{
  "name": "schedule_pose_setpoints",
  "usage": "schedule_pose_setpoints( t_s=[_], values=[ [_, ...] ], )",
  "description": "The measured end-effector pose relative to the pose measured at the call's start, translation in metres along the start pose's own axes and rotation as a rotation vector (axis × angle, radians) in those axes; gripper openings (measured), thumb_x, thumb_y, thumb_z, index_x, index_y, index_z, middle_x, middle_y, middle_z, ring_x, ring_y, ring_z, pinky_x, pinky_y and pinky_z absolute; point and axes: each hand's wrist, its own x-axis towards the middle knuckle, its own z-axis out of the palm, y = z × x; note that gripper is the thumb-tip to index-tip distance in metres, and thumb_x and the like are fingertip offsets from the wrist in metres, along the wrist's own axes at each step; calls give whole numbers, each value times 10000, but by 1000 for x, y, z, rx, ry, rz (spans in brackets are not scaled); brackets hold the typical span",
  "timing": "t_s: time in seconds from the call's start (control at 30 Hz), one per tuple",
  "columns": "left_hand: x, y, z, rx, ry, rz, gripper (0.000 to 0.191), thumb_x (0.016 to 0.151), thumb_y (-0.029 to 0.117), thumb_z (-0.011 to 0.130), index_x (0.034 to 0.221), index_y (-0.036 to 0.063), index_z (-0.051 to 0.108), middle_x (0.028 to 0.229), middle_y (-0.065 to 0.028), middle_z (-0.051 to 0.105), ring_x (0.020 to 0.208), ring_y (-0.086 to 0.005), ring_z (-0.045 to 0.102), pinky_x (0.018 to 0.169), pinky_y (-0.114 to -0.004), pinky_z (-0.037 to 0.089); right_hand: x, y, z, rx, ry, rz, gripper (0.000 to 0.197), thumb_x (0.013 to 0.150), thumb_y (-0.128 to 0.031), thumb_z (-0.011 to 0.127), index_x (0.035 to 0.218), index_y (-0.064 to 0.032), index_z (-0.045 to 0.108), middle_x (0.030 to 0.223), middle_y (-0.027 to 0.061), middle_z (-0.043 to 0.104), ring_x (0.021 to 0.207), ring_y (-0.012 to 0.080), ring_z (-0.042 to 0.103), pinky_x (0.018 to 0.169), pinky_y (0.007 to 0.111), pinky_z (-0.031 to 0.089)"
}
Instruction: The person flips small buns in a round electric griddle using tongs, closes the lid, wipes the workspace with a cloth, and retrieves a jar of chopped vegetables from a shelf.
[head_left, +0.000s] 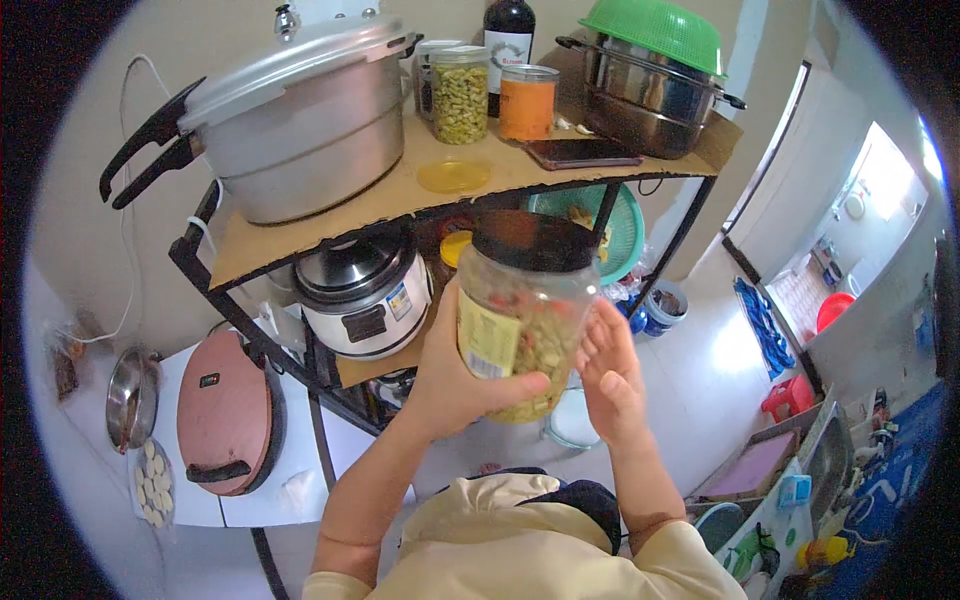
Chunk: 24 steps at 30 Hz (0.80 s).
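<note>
My left hand (461, 382) is wrapped around a clear plastic jar (551, 360) with a black lid (535, 238). The jar tilts slightly, and green and red pieces show through its wall beside a yellow label. My right hand (613, 375) is beside the jar's right wall, palm turned inward and thumb off the jar. Whether its fingertips touch the wall is unclear. Beyond the jar stands a shelf whose cardboard-covered top (360, 225) bears a yellow round lid (454, 176), a jar of green pieces (460, 97) and an orange-labelled jar (527, 105).
A large pressure cooker (315, 142) sits on the shelf's left, its handles jutting out. A phone (581, 154), a dark bottle (509, 52) and a steel steamer pot (645, 97) under a green colander (656, 34) stand rightward. Below is a rice cooker (367, 307); left, a pink electric griddle (225, 412).
</note>
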Motion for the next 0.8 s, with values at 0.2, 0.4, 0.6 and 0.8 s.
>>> schedule_pose_setpoints(
  t_s=[0.2, 0.4, 0.6, 0.8],
  values=[
    [7, -1, 25, 975, 96, 340, 1093, 501, 408, 818, 1396, 56, 299, 1083, -133, 544, 989, -289, 529, 958, -484, 304, 8, -6, 12, 0, 157, -84, 1149, 597, -335, 848, 1457, -77, 130, 1407, 123, 358, 1312, 270, 353, 1079, 400, 288],
    [-4, 16, 42, 1088, 112, 391, 1091, 500, 366, 853, 1379, 23, 304, 1143, -131, 528, 1036, -290, 529, 959, -486, 310, 15, -8, 23, 171, 267, -192, 1054, 595, -375, 832, 1410, -37, 257, 1316, 134, 468, 1195, 255, 486, 1013, 383, 404],
    [-15, 1, 27, 540, 45, 253, 1134, 500, 268, 898, 1409, 49, 257, 1252, -164, 468, 1184, -284, 469, 986, -383, 383, 17, 12, -24, 427, 212, -176, 908, 767, -635, 592, 1411, -72, 288, 1350, 222, 413, 1221, 370, 441, 1003, 500, 403],
    [-26, -12, 37, 140, -126, 73, 1192, 523, 204, 885, 1439, 53, 137, 1350, -181, 378, 1257, -272, 403, 1046, -389, 339, 38, 12, -5, 737, -198, -173, 996, 728, -735, 537, 1425, -80, 259, 1383, 280, 329, 1241, 441, 382, 998, 547, 379]
  ],
)
